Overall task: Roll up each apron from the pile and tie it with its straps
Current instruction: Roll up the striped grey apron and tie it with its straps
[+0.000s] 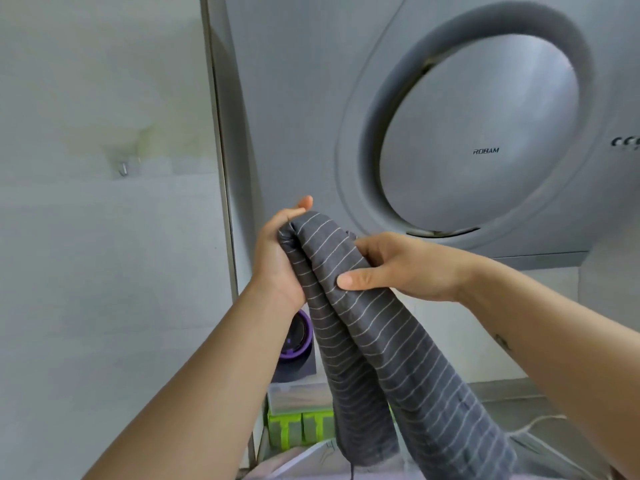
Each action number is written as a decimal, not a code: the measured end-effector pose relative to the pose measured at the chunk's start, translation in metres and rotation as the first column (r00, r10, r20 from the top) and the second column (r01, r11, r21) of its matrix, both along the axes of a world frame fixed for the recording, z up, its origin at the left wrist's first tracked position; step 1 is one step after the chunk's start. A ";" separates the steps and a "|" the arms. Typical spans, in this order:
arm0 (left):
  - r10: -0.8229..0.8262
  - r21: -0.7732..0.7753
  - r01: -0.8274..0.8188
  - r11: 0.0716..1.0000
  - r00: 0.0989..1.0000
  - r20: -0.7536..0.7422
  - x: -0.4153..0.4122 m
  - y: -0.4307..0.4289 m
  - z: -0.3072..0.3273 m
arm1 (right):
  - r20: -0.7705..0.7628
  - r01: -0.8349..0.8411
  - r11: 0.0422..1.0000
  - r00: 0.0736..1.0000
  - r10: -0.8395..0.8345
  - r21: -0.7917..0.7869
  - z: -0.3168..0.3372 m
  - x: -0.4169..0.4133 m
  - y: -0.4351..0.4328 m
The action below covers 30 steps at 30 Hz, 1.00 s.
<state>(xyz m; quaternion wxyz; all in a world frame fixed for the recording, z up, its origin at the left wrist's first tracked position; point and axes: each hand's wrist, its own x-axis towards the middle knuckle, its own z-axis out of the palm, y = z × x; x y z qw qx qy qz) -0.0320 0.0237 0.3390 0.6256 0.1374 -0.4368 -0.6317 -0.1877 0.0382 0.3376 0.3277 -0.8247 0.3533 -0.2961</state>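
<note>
Apron (374, 334) is up in the air, folded over at its top. The left hand (277, 261) grips that top from the left; the right hand (401, 268) pinches it from the right, fingers (349, 281) pressed on soft gray cloth with thin white stripes. Its long part hangs down below both hands (a pale string (535, 422) dangles low).

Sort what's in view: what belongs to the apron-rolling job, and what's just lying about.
Belongs to the job: grey striped apron; left hand and right hand, both gripping its upper end.
Just lying about: ROBAM range hood; purple round gadget; green packs; wall hook.
</note>
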 end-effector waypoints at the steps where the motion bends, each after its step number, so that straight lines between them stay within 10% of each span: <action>1: -0.014 -0.008 0.014 1.000 1.000 -0.006 0.000 -0.001 0.002 | -0.004 0.011 1.000 1.000 -0.011 -0.020 0.002 0.001 0.002; 12: -0.168 -0.226 0.194 0.955 0.977 0.128 -0.002 -0.001 0.047 | 0.046 -0.018 0.996 0.999 0.022 -0.087 0.024 0.009 0.009; 16: 0.130 -0.337 -0.045 0.940 0.963 0.235 0.006 -0.015 0.054 | 0.201 0.098 0.980 0.978 -0.062 -0.171 0.024 0.013 0.009; 22: 0.314 -0.441 -0.051 0.896 0.774 0.549 0.000 -0.012 -0.018 | 0.501 0.373 0.908 0.832 -0.237 -0.191 0.023 0.018 0.003; 30: 0.304 -0.472 -0.044 0.881 0.816 0.492 0.002 0.007 -0.049 | 0.733 0.454 0.889 0.626 -0.265 -0.066 0.025 0.039 -0.001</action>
